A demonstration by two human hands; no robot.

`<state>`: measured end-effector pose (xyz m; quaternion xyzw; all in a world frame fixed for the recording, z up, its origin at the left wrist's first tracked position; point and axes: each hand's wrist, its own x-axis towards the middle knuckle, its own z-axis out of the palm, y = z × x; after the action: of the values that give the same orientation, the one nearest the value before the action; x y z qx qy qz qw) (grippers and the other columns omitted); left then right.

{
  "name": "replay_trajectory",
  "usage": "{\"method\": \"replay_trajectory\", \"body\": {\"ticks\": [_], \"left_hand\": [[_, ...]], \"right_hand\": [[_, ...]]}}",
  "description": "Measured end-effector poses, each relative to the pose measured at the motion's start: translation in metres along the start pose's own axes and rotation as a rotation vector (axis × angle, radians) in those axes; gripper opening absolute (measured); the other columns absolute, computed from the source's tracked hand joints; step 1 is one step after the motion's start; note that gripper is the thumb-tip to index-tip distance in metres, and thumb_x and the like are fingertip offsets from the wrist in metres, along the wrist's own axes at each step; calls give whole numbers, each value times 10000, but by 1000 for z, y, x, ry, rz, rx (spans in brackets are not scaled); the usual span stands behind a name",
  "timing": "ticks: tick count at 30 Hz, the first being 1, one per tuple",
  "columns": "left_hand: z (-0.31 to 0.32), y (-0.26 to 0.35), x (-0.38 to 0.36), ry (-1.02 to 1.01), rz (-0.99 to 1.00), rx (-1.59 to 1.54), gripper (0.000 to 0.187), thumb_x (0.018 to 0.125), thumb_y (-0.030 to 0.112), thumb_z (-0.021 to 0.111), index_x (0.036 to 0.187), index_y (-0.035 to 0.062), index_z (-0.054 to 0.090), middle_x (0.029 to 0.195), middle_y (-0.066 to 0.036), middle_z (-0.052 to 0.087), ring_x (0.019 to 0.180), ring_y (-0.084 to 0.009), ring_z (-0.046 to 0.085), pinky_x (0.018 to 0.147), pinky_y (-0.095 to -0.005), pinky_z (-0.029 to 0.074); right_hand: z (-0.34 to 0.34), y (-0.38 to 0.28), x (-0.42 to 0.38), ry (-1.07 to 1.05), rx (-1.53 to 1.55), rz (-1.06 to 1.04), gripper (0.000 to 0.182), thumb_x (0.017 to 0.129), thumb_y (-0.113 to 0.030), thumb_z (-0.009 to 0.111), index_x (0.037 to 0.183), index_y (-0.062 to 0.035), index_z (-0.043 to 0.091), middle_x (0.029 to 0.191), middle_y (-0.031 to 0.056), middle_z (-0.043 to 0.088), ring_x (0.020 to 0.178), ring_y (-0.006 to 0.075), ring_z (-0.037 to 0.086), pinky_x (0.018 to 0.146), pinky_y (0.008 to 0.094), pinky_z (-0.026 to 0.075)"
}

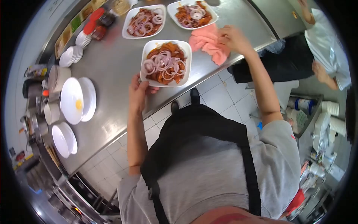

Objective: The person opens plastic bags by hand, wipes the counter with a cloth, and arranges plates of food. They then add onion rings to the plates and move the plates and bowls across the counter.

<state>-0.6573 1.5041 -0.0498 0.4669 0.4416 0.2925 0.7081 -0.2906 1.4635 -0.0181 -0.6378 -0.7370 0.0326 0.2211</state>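
Observation:
My left hand (140,92) grips the near left corner of a white square bowl (144,61), thumb at the rim and fingers beneath. Saucy reddish-brown food topped with raw onion rings (164,62) fills this bowl, which is close to the counter's front edge. At the right, my right hand (235,39) has its fingers curled onto a crumpled pink cloth (209,44); the fingertips are slightly blurred. The cloth lies on the counter, beside the bowl. Two more white bowls with the same food and onion rings, a left one (127,33) and a right one (213,16), stand farther back.
Stacked white bowls (72,100) and small dishes (71,56) stand along the left of the steel counter (108,86). Red-lidded jars (97,31) are at the back left. Another person (328,44) in a white top is at the right. Stove flames (77,210) show lower left.

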Motion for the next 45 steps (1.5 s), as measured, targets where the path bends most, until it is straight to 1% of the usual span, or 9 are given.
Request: {"method": "replay_trajectory", "body": {"ticks": [3,11,16,20,23,28,36,42,45], "left_hand": [[-33,14,7,-1,48,195,274,802,44,418,1053,-64,446,735,-118,592,603,-151,599,523,-211,478],[-76,45,28,-182,97,432,231,831,127,476,984,-18,570,709,-40,596,540,-77,544,519,-186,458],[-74,51,35,-204,101,577,243,812,133,444,940,-8,595,676,-39,593,547,-83,554,524,-211,470],[-72,45,37,-172,173,555,229,790,106,436,894,-17,598,643,-45,587,535,-89,559,508,-226,476],[-69,43,38,-168,226,635,210,778,77,437,861,-30,597,622,-58,582,509,-96,557,488,-237,478],[-72,42,34,-140,246,622,199,766,48,440,852,-48,592,618,-71,583,495,-103,557,474,-232,475],[-73,42,34,-165,235,579,215,762,43,443,888,-56,587,645,-76,592,504,-105,566,465,-226,476],[-75,36,25,-142,212,556,231,766,46,434,913,-54,582,672,-84,599,520,-117,577,480,-226,483],[-77,36,12,-173,108,425,276,795,75,409,998,-47,551,707,-85,603,554,-119,583,516,-220,492]], "right_hand": [[-22,-32,9,-138,504,220,67,806,-85,493,789,-22,504,667,32,483,671,118,454,628,278,380],[57,-102,74,-208,548,166,102,828,-121,498,850,-22,505,790,37,522,727,96,484,673,233,408],[95,-133,115,-262,592,-145,63,783,-95,548,771,-34,541,729,35,572,688,95,512,611,263,432],[94,-143,117,-280,413,-183,65,751,-100,543,730,-56,586,732,79,619,725,192,599,647,302,449],[66,-163,116,-430,-107,-247,90,701,-56,537,718,-79,622,744,98,624,740,241,607,645,318,463],[16,-165,104,-535,-288,24,82,667,-122,608,641,-47,586,649,120,590,637,267,584,603,357,460],[87,-138,100,-33,267,-387,91,659,-132,598,656,-41,592,752,121,607,710,273,583,618,358,451],[24,-135,85,-541,-266,-42,47,617,-59,536,607,-13,532,612,156,537,611,285,547,564,373,417],[35,-127,70,-228,40,-46,82,625,-102,542,617,-21,556,590,153,544,583,294,540,556,354,421]]}}
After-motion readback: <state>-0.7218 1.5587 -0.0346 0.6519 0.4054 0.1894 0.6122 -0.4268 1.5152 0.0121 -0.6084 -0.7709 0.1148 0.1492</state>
